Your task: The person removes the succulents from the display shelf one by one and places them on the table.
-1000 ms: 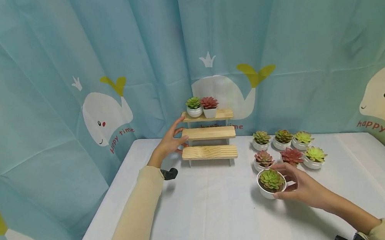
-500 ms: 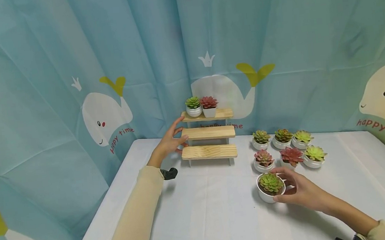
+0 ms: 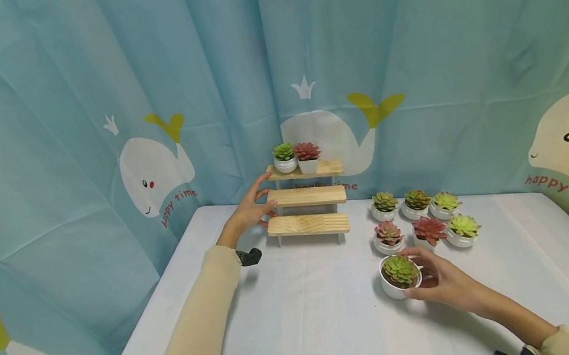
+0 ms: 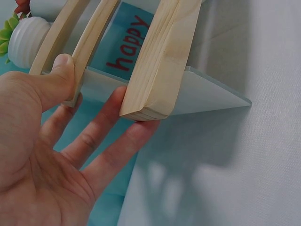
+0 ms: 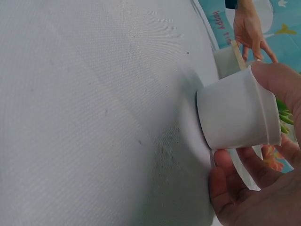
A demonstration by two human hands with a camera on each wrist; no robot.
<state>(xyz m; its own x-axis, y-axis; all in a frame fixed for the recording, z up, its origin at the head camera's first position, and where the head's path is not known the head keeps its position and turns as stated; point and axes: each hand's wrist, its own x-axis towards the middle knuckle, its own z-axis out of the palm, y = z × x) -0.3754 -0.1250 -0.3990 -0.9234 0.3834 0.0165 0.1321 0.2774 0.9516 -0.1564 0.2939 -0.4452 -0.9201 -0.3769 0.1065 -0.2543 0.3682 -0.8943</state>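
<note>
In the head view my left hand (image 3: 249, 212) grips the left end of a three-tier wooden display stand (image 3: 308, 225). The left wrist view shows the thumb on the middle shelf (image 4: 91, 44) and two fingertips at the end of the bottom shelf (image 4: 155, 66). On the top shelf stand a green succulent (image 3: 284, 152) and a red succulent (image 3: 307, 151), both in white pots. My right hand (image 3: 440, 277) pinches the rim of a white pot (image 5: 237, 110) holding a green succulent (image 3: 400, 270). This pot is upright, with its base close to the tablecloth.
Several other potted succulents stand in two rows behind my right hand, among them a dark red one (image 3: 429, 230) and a yellow-green one (image 3: 463, 225). A white cloth (image 3: 297, 313) covers the table. A blue whale-print curtain (image 3: 227, 63) hangs behind the stand.
My right hand and the pot it holds have shifted slightly toward me, uncovering more of the red succulent's pot behind. The left hand keeps its place on the stand.
</note>
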